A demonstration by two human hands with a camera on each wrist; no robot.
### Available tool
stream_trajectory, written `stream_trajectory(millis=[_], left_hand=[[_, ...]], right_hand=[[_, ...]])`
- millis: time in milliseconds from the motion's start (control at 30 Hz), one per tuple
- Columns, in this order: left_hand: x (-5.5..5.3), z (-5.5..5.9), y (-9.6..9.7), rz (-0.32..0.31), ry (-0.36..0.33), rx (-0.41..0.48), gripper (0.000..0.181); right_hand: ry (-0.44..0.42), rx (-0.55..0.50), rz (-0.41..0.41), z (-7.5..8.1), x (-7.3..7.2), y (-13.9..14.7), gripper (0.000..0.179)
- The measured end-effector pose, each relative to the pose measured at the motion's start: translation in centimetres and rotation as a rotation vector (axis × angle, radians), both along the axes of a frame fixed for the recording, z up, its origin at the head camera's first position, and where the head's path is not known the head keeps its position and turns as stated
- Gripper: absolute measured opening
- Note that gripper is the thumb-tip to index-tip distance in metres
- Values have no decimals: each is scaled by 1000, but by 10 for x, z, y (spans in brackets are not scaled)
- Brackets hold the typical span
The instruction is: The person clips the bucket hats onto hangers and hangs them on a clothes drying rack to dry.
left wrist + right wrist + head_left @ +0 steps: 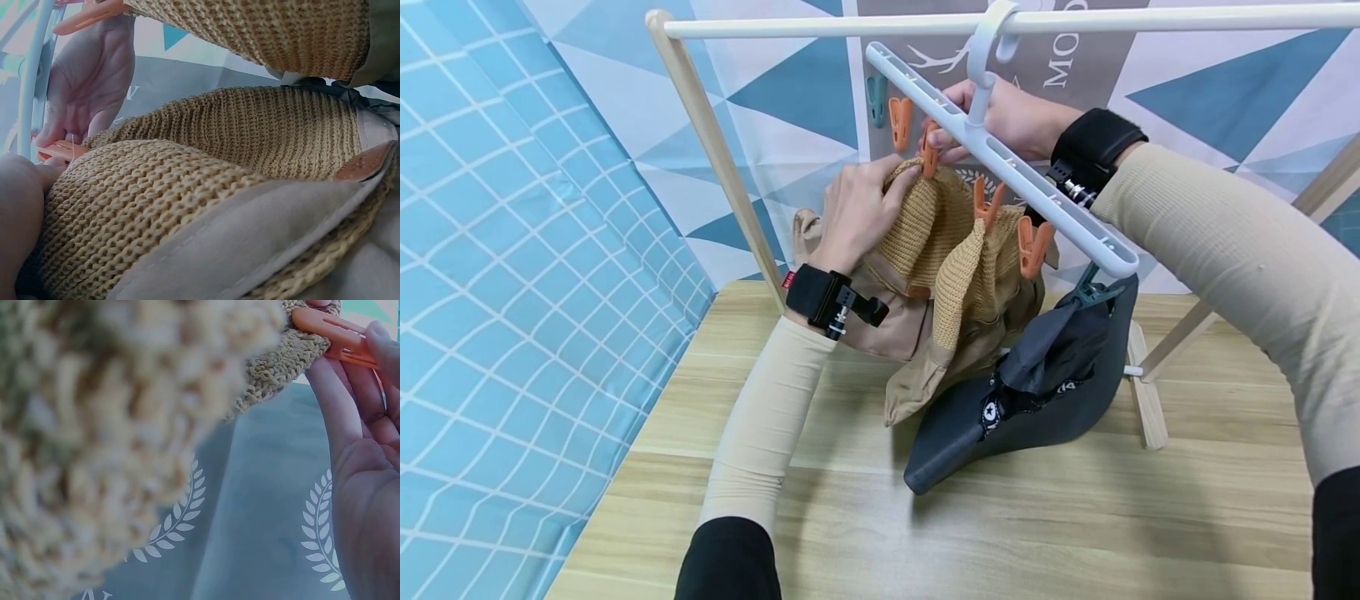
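A tan woven hat (917,221) with fabric parts hangs below a pale blue clip hanger (1033,183). My left hand (861,208) pinches the hat's upper edge, thumb and fingers on the weave. Just right of it, my right hand (1011,121) reaches behind the hanger bar and grips an orange clothespin (929,154) between thumb and fingers. In the right wrist view, that clothespin (337,336) has its jaws over the woven edge. Another orange clip (987,202) bites the hat further along the bar.
A dark grey cap (1037,400) hangs from a teal clip (1093,287) at the hanger's near end. Another orange clip (900,123) and a teal clip (876,100) dangle at the far end. The hanger hooks on a white rail (820,27) with wooden legs (718,158), above a wooden tabletop (865,533).
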State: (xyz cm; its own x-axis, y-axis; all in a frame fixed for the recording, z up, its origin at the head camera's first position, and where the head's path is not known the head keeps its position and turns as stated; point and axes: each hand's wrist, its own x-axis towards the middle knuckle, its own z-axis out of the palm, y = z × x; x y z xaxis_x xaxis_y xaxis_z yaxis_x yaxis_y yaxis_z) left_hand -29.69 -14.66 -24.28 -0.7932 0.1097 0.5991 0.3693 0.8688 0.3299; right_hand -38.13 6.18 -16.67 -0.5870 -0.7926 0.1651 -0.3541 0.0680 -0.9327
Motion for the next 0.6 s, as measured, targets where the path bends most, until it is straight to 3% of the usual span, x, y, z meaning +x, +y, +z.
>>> stream_trajectory(millis=[400,600], left_hand=[[-3,-9,-5,-46,-20,0,43],[-3,-19,-12,-73,-22,43,40]], right_hand=[[90,138,-85,-1,0,3,28],[197,216,-105,-3,0,7,29]])
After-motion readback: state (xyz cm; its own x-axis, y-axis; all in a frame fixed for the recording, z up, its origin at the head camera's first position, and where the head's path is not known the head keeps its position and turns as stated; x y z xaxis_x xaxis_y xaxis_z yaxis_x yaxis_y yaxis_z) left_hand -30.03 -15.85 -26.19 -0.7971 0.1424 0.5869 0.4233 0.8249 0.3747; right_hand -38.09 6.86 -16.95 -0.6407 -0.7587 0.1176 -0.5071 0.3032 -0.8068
